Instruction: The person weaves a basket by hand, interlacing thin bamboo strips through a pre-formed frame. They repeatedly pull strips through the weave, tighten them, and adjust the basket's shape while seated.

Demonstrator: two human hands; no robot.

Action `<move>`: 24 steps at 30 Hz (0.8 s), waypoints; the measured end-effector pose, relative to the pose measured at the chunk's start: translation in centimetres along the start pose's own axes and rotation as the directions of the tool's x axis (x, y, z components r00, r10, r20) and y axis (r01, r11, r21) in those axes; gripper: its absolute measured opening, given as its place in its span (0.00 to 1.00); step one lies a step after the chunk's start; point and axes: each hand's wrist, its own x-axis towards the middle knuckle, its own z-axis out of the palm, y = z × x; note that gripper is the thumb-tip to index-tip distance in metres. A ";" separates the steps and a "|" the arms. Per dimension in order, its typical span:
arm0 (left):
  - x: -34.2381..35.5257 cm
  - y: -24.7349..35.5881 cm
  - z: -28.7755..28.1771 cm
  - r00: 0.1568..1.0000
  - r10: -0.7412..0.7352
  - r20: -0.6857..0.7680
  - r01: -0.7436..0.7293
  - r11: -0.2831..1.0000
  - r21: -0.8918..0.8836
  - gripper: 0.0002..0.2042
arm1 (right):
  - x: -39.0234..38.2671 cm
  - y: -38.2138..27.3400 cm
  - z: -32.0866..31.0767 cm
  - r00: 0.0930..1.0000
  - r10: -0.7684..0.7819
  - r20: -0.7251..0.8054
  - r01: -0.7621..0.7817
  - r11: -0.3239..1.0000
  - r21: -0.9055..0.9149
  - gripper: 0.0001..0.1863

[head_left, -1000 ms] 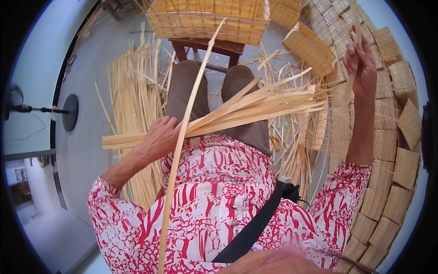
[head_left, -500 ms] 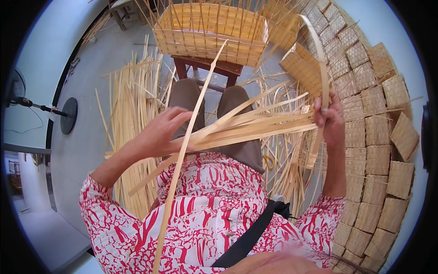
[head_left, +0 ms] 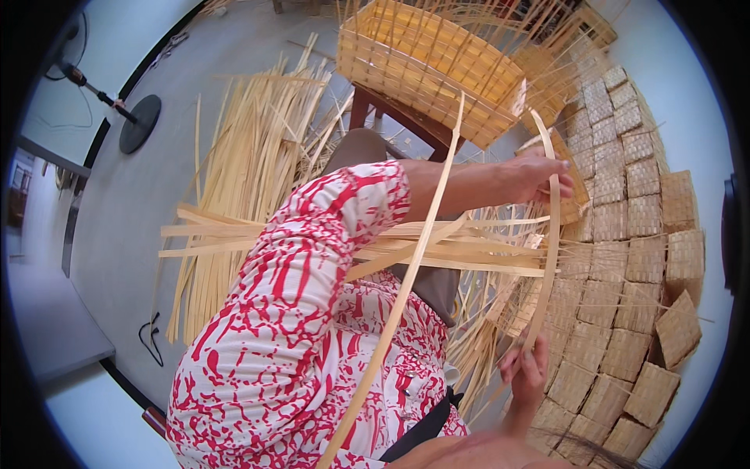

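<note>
Well apart, the left hand (head_left: 537,173) and right hand (head_left: 528,372) pinch one weaving strip (head_left: 553,234), likely steadying its curve; the lap (head_left: 439,291) supports a loose bundle (head_left: 484,256).

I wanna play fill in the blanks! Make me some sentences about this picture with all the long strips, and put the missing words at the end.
1. The right hand holds the lower part of a curved strip, and the ____ hand holds it higher up.
2. The patterned sleeve is white and ____.
3. The yellow woven basket rests on ____ of a dark wooden stool.
4. The rows of small woven pieces fill the picture's ____ side.

Missing words: left; red; top; right.
</note>
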 end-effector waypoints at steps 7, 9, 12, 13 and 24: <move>1.2 0.3 3.3 0.998 0.037 0.059 -0.038 0.999 0.007 0.15 | -3.4 4.6 -4.2 0.973 0.135 0.187 -0.119 0.988 -0.095 0.40; -0.9 -1.8 4.4 0.980 -0.046 0.192 0.043 0.999 0.018 0.16 | -0.4 5.0 -6.1 0.997 -0.063 0.055 0.057 0.994 0.094 0.48; -4.4 -5.9 6.0 0.929 -0.071 0.363 0.080 0.997 -0.008 0.18 | 6.3 -1.8 -5.2 0.965 -0.244 0.094 0.234 0.966 0.108 0.50; -6.2 -6.3 7.0 0.937 -0.148 0.316 0.116 0.986 0.119 0.16 | 7.8 -3.3 -4.8 0.969 -0.245 -0.018 0.241 0.929 0.280 0.48; -9.9 -7.6 4.0 0.921 -0.188 0.341 0.131 0.974 0.182 0.13 | 17.0 -14.2 0.2 0.961 -0.265 0.079 0.229 0.922 0.314 0.27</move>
